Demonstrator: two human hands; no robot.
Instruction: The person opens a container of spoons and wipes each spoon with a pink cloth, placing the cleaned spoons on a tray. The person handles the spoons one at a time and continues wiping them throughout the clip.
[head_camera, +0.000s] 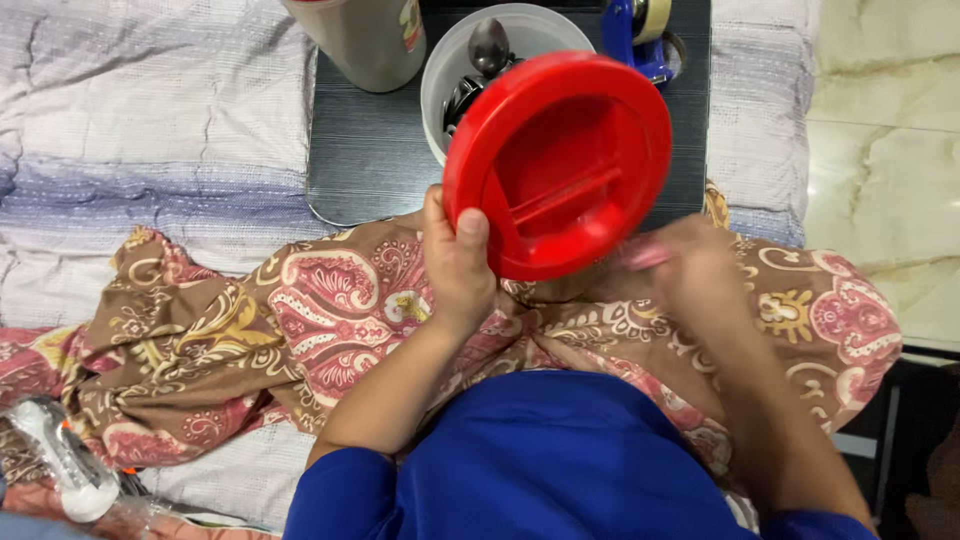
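1. Here, the left hand (457, 262) is gripping a round red lid (557, 163) by its lower left rim, with the thumb pressing flat on the near face and the fingers wrapping out of sight behind it.
2. The lid is standing tilted up on edge, its hollow underside, with a raised bar across the middle, facing the camera.
3. The lid is hanging above the person's lap, just in front of a white round container (452, 62) that is sitting on a dark tray (370, 150).
4. The right hand (700, 265) is hovering at the lid's lower right edge, blurred; it is looking loosely curled, with something small and pink at its fingertips, but I cannot tell whether it is gripping that or touching the lid.
5. So the lid is sitting between the two hands, held firmly on the left side and only neared on the right.
6. Metal spoons (487, 48) are standing inside the white container, partly hidden behind the lid's top rim.
7. A grey cylindrical jar (360, 40) is standing on the tray to the container's left, and a blue tape dispenser (637, 35) is standing at its right.
8. A paisley cloth (250, 340) in red, brown and yellow is lying over the lap, spreading across a pale quilted bedcover (150, 110).
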